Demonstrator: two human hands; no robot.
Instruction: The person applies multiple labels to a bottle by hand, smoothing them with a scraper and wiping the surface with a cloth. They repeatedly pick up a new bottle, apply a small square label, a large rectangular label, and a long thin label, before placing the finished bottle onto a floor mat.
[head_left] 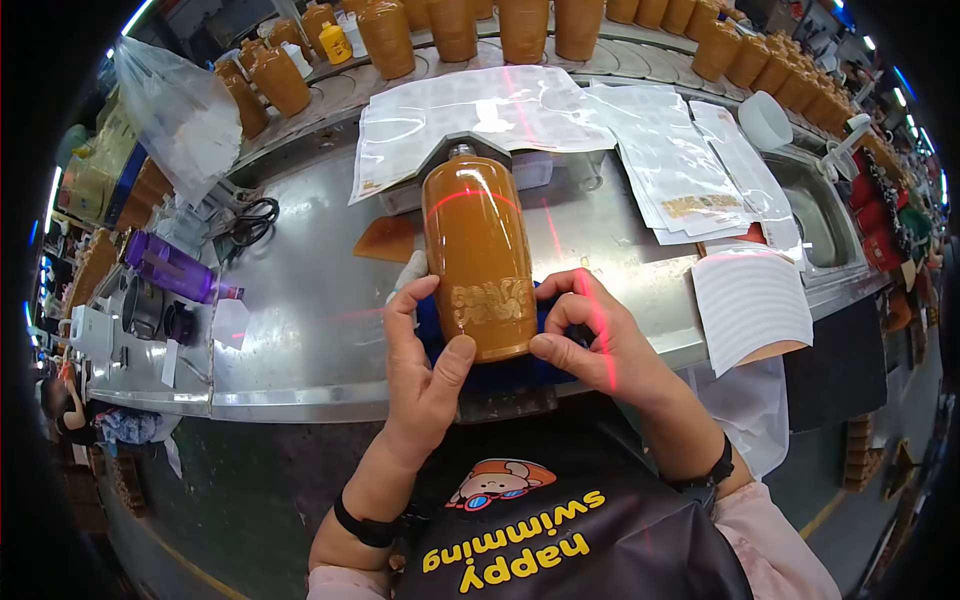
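A glossy brown bottle (477, 235) lies on its back with its neck pointing away from me, in a dark angular holder with blue padding. A gold patterned decal (493, 303) runs across its lower front, and a red laser line crosses its upper part. My left hand (415, 375) grips the bottle's lower left side, thumb on the front near the base. At the lower right, my right hand (600, 335) has its fingers curled, with thumb and forefinger against the bottle's edge. The undersides of both grips are hidden.
Behind the bottle lie clear-covered decal sheets (480, 110), with more decal sheets (670, 160) to the right. Brown bottles (452, 30) line a conveyor at the back. An amber scraper-like piece (385, 238) lies left of the bottle. A purple bottle (170, 268) and scissors (255, 222) are further left.
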